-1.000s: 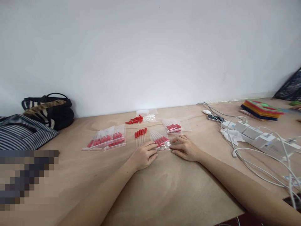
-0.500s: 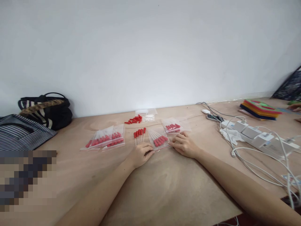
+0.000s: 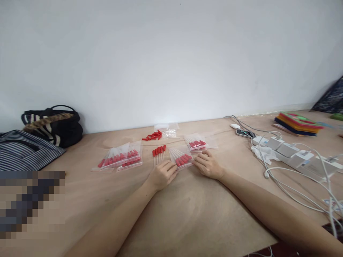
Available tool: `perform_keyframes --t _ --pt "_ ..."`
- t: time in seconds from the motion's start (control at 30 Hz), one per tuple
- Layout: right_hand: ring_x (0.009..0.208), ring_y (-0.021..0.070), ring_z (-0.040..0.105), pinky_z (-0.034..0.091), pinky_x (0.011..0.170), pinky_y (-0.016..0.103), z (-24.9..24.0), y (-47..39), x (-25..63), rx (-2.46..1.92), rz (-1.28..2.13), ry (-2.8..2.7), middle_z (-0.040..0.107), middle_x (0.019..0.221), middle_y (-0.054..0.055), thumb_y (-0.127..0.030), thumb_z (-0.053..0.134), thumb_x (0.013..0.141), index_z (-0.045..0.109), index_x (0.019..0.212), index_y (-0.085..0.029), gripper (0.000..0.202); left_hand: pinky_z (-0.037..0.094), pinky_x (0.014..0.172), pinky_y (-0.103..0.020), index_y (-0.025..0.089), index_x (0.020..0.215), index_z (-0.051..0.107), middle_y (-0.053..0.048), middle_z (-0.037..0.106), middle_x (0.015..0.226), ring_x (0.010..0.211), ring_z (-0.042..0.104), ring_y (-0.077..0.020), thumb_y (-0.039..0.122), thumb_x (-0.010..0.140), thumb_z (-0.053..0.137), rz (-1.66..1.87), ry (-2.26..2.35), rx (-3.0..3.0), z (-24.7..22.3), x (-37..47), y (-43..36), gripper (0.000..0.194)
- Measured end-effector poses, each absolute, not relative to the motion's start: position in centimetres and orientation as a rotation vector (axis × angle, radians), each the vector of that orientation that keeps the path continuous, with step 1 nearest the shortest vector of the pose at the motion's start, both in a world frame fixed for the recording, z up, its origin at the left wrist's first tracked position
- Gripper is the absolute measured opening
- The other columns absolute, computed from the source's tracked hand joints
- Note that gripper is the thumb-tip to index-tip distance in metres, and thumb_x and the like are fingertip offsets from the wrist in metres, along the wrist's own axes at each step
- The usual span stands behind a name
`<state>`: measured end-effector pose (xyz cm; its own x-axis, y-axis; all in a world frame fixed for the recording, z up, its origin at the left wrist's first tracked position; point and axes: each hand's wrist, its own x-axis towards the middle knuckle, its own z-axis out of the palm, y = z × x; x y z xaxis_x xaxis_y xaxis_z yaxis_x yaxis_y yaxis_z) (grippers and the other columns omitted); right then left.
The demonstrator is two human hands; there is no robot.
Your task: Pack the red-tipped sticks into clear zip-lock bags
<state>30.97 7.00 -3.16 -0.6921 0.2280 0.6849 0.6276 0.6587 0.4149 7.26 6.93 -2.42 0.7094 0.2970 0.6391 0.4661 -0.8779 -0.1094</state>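
A clear zip bag holding several droppers with red rubber bulbs lies flat between my hands, its sealed edge toward me. My left hand is closed at the bag's lower left corner, fingers bent together over the edge. At the opposite corner my right hand pinches the bag's edge between thumb and fingers. Loose droppers with red bulbs lie side by side just beyond my left hand, their lower ends partly hidden by it. Behind my right hand rests another filled bag.
Filled zip bags overlap at the left. Loose red bulbs and clear tubes lie near the wall. Power strips with chargers, white cables and a phone occupy the right. A black bag stands far left.
My left hand has turned over and moved slightly right along the bag's lower edge. My right hand has shifted slightly left at its corner. The other person's hand at far right is gone from view.
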Motion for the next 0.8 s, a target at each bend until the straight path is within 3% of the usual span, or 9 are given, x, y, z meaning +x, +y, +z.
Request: perform_keyframes --t 0.27,0.63,0.8 --pt "0.069 0.012 0.049 0.031 0.075 0.033 -2.96 6.29 31.05 -0.701 -0.89 -2.28 0.061 0.069 0.0 -0.013 0.045 0.087 0.06 0.079 -0.019 0.018 0.046 0.054 -0.028 0.014 0.075 0.06 -0.005 0.062 0.069 0.063 0.059 -0.0178 0.01 0.089 0.038 -0.814 -0.559 -2.507 -2.15 6.79 6.93 0.026" --pt "0.068 0.0112 0.05 0.03 0.077 0.033 -3.05 6.34 31.08 -0.684 -0.884 -2.294 0.058 0.064 0.0 -0.01 0.042 0.088 0.057 0.071 -0.018 0.024 0.045 0.054 -0.026 0.016 0.071 0.059 -0.004 0.06 0.066 0.063 0.058 -0.016 0.012 0.09 0.038 -0.789 -0.544 -2.495 -2.12 6.56 7.04 0.028" --pt "0.075 0.012 0.051 0.029 0.079 0.034 -2.83 6.21 31.01 -0.687 -0.882 -2.279 0.061 0.07 -0.001 -0.014 0.047 0.086 0.059 0.075 -0.02 0.017 0.047 0.059 -0.026 0.017 0.072 0.059 -0.004 0.06 0.068 0.064 0.058 -0.0147 0.013 0.09 0.038 -0.803 -0.548 -2.516 -2.36 6.28 7.2 0.029"
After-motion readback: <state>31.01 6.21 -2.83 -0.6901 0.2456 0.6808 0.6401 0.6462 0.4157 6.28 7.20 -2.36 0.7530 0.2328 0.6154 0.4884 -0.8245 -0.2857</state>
